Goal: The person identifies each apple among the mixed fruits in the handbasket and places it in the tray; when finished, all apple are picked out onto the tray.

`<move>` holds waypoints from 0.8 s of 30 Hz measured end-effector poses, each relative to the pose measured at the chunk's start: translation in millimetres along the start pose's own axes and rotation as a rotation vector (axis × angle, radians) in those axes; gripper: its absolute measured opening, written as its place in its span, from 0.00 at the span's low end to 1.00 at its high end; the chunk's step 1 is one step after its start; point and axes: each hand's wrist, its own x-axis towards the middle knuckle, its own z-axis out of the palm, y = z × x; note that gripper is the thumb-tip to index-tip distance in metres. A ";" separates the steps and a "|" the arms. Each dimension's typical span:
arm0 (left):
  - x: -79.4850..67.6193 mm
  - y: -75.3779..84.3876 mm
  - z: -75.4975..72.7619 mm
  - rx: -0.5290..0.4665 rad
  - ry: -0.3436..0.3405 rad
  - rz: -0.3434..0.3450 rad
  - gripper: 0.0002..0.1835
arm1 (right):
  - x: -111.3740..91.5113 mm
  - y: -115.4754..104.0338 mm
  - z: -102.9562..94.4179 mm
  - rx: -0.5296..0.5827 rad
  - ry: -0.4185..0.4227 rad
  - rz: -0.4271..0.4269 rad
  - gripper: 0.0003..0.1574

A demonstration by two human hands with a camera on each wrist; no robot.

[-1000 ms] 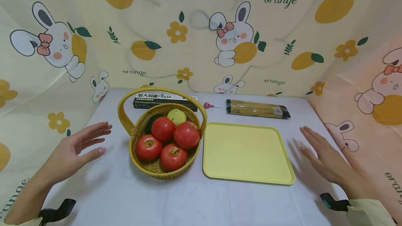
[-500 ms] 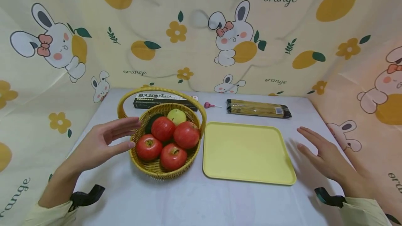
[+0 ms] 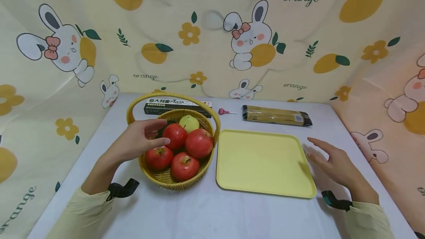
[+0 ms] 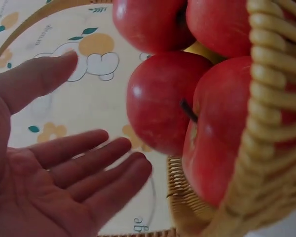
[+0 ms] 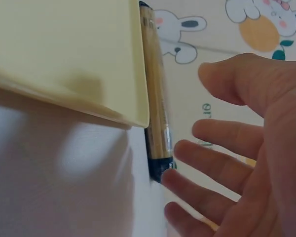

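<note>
A yellow wicker basket (image 3: 177, 186) with a tall arched handle holds several red apples (image 3: 185, 166), a yellow-green fruit (image 3: 189, 123) and a dark green one, mostly hidden. Over its left side reaches my left hand (image 3: 136, 139), empty, fingers extended and thumb apart. The thumb tip overlaps the upper red apple (image 3: 175, 135) in the head view; in the left wrist view a gap shows between the fingertips and the apples (image 4: 170, 98). At the right edge of a yellow tray (image 3: 262, 161), my right hand (image 3: 337, 167) is held up empty, fingers loosely spread.
Behind the basket lies a black-and-white pasta box (image 3: 161, 107). A pink lollipop (image 3: 221, 111) and a long pack of brown noodles (image 3: 275, 115) lie behind the tray. Patterned cloth (image 3: 212, 47) walls the white table at the back and sides.
My left hand has moved rightward from beside the basket to over its left side. My right hand has shifted slightly left to the tray's edge. The fruit, basket and tray stay put.
</note>
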 end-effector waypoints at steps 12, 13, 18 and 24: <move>24.9 15.2 20.6 0.204 -0.059 -0.079 0.42 | 13.0 10.0 11.0 0.018 -0.185 0.097 0.48; 26.3 15.9 21.1 0.219 -0.061 -0.086 0.42 | 13.0 9.8 11.9 0.016 -0.187 0.089 0.48; 33.4 14.7 22.9 0.277 -0.076 -0.100 0.42 | 13.2 8.9 15.3 0.005 -0.195 0.061 0.44; 35.7 13.0 24.4 0.313 -0.066 -0.073 0.37 | 12.9 7.3 16.2 0.011 -0.202 0.066 0.46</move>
